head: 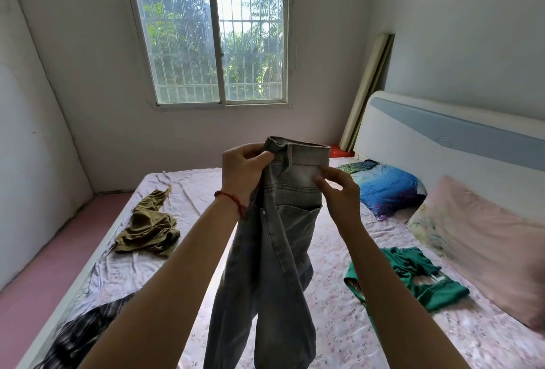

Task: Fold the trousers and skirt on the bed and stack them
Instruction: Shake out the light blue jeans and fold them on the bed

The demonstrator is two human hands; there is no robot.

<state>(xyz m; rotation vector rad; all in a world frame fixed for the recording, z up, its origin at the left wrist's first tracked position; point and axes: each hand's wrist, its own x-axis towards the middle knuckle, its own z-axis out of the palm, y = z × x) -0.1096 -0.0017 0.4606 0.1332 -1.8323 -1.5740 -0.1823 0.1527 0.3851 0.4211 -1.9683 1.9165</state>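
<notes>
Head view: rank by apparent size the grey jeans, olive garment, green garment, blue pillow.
1. grey jeans, held up close to the camera, so nearness inflates them
2. green garment, partly hidden by the right forearm
3. blue pillow and olive garment: look alike, not ranked

The jeans (274,238) I hold up are faded grey denim, paler at the waistband, and a red string bracelet (231,198) circles my left wrist. The bed (339,303) sheet is pale pink with a tiny floral print; on it at nine o'clock lies an olive-khaki garment (149,225), at seven o'clock a black-and-white striped one (79,336), at three o'clock an emerald green one (413,274). At two o'clock sit a blue pillow (383,188) shading to purple and a soft pink pillow (483,241) with faint flowers, under a white headboard (442,144) banded grey-blue.
</notes>
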